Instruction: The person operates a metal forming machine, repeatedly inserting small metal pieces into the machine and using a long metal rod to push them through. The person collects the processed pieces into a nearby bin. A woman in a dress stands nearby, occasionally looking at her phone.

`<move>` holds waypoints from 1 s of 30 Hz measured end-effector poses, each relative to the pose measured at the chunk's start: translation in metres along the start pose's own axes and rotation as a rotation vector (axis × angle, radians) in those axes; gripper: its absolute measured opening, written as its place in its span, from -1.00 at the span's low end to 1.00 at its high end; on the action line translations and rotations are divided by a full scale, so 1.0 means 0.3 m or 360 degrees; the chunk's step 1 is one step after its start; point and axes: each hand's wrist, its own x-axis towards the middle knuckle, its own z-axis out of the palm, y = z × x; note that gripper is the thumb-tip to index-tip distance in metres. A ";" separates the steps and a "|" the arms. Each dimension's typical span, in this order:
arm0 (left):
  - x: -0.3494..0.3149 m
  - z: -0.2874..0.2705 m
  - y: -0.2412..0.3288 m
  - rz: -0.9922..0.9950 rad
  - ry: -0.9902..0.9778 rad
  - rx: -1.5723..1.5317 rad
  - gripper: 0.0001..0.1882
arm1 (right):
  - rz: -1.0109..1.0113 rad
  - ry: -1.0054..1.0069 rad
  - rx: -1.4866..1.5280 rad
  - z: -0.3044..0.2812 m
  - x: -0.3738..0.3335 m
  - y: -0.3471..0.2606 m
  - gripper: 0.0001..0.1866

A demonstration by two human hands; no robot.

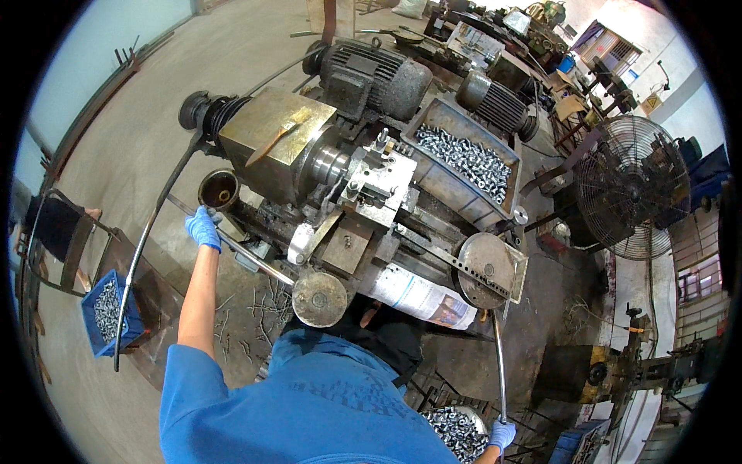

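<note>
My left hand (203,229), in a blue glove, is closed round a steel lever (263,261) that slants out from a round disc (319,299) on the near left of a small lathe (340,185). At the lower right, my gloved right hand (502,435) grips the low end of a second steel lever (499,359), which hangs from a larger disc (481,263). Between the discs sit the machine's slide and a bright tool block (382,184), facing the chuck (331,165). A brush (267,147) lies on the headstock.
A grey bin of small metal parts (433,179) stands behind the slide. A round container (473,417) of similar parts is near my right hand; a blue crate (133,325) stands far left. A pot (219,189) sits by the headstock. A large fan (634,185) stands right.
</note>
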 end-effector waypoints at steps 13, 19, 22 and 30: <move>-0.001 -0.007 0.004 0.0000 -0.0026 -0.0006 -0.85 | 0.0004 0.0083 0.0028 0.014 -0.015 0.000 -0.44; 0.016 -0.012 -0.007 -0.0011 -0.0024 -0.0029 -0.85 | -0.0006 0.0069 0.0027 0.032 -0.013 0.012 -0.46; 0.002 -0.003 0.002 -0.0002 -0.0007 -0.0027 -0.85 | 0.0012 0.0046 0.0028 0.016 -0.026 -0.003 -0.47; 0.012 -0.007 -0.007 -0.0027 -0.0013 -0.0011 -0.85 | 0.0056 0.0001 0.0039 0.035 -0.027 0.014 -0.46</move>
